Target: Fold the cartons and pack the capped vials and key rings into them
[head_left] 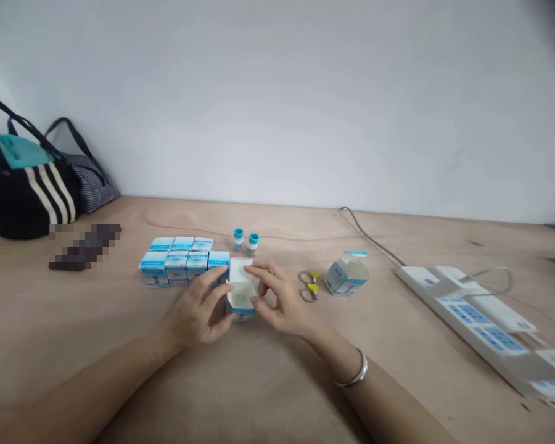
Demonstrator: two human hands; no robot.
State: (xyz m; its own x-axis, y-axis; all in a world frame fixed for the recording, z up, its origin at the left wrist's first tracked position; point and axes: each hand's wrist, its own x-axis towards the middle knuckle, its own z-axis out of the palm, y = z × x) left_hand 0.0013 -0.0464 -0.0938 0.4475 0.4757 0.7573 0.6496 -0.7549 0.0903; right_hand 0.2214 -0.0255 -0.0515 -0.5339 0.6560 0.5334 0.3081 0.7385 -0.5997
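Both hands [240, 302] flank open box [240, 299].

head view, down over table [398, 382]

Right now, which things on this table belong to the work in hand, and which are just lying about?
In hand: open carton, held by left hand and right hand; stacked cartons; teal-capped vials; tipped carton.
Lying about: scissors, power strip, striped bag.

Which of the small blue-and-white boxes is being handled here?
The open box between left hand and right hand, flap up; the closed boxes and lone box by the scissors sit untouched.
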